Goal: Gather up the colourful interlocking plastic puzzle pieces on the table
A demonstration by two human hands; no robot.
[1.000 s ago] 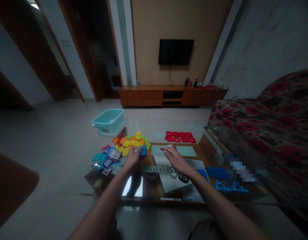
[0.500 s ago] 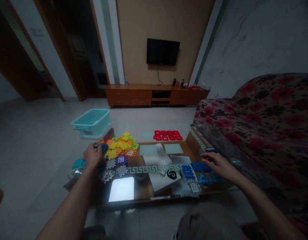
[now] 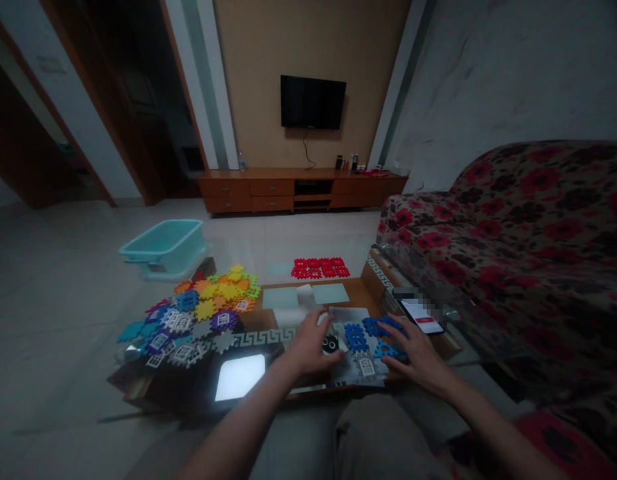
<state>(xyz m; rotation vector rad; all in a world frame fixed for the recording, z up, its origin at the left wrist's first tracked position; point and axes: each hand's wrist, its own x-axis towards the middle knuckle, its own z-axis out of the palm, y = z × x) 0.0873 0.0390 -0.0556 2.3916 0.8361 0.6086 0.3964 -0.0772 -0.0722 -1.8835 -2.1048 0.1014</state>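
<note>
My left hand (image 3: 312,343) hovers at the middle of the glass table, its thumb and fingers apart with nothing visible between them. It partly covers a round black figure with white eyes (image 3: 330,345). To its right lies a blue interlocking plastic piece (image 3: 357,338), with a grey window-patterned piece (image 3: 367,365) below. My right hand (image 3: 415,350) is spread over more blue pieces (image 3: 385,349), its fingertips at or just above them; contact is hard to tell. A heap of mixed-colour interlocking pieces (image 3: 208,310) covers the table's left end.
Red interlocking pieces (image 3: 321,268) lie in a block at the far side. A phone (image 3: 422,315) with a lit screen rests beyond my right hand. A turquoise tub (image 3: 163,247) stands at the back left, and a floral sofa (image 3: 468,227) borders the right.
My left hand has moved right, from the heap to the middle of the table, leaving a blue piece on the heap. My right hand has come down over the blue pieces, fingers spread.
</note>
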